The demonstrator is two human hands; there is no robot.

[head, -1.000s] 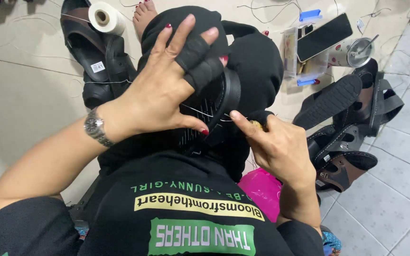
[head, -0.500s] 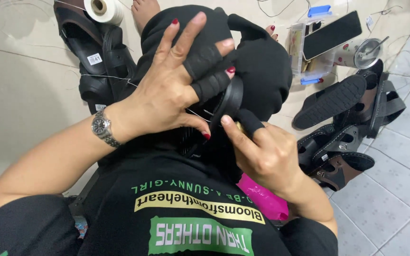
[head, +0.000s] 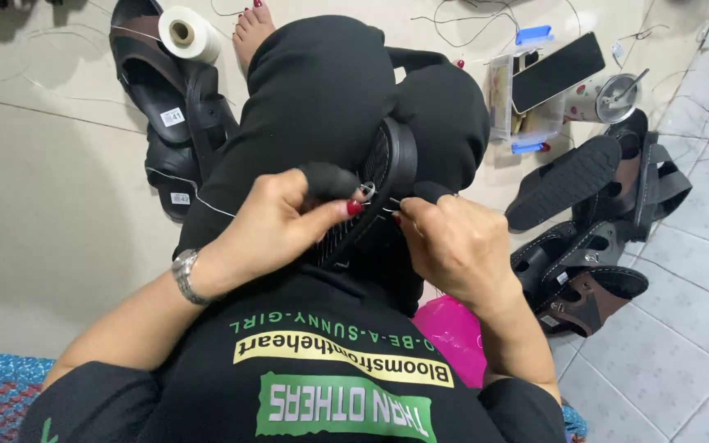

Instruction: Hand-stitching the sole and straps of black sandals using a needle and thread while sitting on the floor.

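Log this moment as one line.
left hand: pinching needle | right hand: on sandal edge | sandal: between knees

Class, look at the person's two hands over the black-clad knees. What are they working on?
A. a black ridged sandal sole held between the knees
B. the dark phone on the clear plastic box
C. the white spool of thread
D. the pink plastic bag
A: the left hand and right hand meet at the black ridged sandal sole wedged between the knees; the other things lie apart on the floor.

A single head-worn camera looks steeply down over the wearer's chest and lap toward the tiled floor (head: 59,205). It sits close to both hands, which fill the centre of the frame. The wearer's knees point toward the top edge. No second view exists.
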